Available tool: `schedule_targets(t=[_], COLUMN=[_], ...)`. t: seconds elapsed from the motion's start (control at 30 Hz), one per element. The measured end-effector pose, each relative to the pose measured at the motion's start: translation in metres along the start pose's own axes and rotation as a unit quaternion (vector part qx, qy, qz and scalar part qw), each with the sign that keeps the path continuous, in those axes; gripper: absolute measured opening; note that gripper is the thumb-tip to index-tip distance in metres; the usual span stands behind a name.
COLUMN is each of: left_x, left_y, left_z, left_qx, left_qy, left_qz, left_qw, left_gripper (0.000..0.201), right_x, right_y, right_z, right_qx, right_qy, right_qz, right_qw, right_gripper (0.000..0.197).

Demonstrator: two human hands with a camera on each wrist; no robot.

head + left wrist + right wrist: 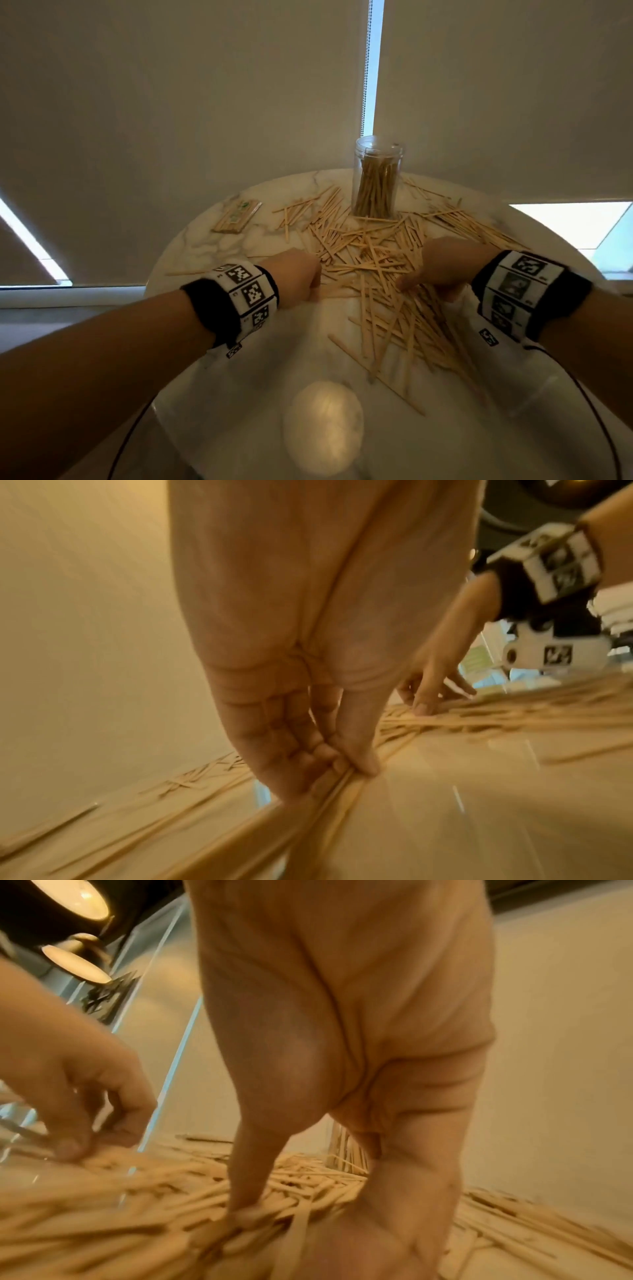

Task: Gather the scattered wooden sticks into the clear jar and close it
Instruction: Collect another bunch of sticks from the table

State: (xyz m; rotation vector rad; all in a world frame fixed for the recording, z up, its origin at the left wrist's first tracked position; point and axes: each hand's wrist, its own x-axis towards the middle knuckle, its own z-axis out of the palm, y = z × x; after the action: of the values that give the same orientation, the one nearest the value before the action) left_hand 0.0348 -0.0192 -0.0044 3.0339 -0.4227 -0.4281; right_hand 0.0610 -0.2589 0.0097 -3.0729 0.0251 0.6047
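Observation:
A clear jar (376, 178), lidless and partly filled with upright sticks, stands at the back of the round marble table (212, 246). Wooden sticks (370, 260) lie scattered in a wide heap in front of it. My left hand (313, 284) sits at the heap's left edge; the left wrist view shows its thumb and fingers (352, 771) pinching a small bundle of sticks against the tabletop. My right hand (411, 282) is on the heap's right part. Its thumb (246, 1204) and spread fingers reach down into the pile, tips touching sticks. The jar (342, 1148) shows behind them.
A flat packet of sticks (238, 216) lies at the back left of the table. A pale round glare (323, 428) sits on the glossy surface near the front edge. Window blinds hang close behind the table. Cables trail from both wrists.

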Motion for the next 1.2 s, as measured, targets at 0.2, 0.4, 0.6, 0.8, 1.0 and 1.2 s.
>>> schedule_targets(t=[0.2,0.4,0.6,0.8,1.0,1.2], left_x=[0.023,0.022,0.022,0.028,0.033,0.046], left_y=[0.000,0.009,0.015,0.009,0.017,0.026], left_z=[0.006,0.008,0.000,-0.012,-0.025,-0.025], left_qx=[-0.019,-0.002,0.025,-0.091,-0.238,-0.370], left_qy=[0.048,0.030,0.023,0.057,0.099,0.161], left_qz=[-0.018,0.005,-0.005,-0.031,-0.051,-0.060], left_qw=[0.998,1.000,0.999,0.994,0.965,0.913], left_gripper=[0.031,0.033,0.029,0.021,0.039,0.088], right_x=[-0.001,-0.004,-0.007,-0.015,-0.015,-0.018], right_y=[0.001,0.008,0.016,0.037,0.042,0.019], right_z=[-0.003,-0.002,-0.004,-0.009,-0.009,-0.014], right_qx=[0.139,0.162,0.180,0.267,0.360,0.411], right_qy=[0.013,0.028,0.050,0.061,0.125,0.161], right_qz=[0.015,0.040,0.046,0.040,0.008,-0.088], right_qw=[0.990,0.986,0.981,0.961,0.924,0.893], right_gripper=[0.024,0.022,0.023,0.017,0.017,0.011])
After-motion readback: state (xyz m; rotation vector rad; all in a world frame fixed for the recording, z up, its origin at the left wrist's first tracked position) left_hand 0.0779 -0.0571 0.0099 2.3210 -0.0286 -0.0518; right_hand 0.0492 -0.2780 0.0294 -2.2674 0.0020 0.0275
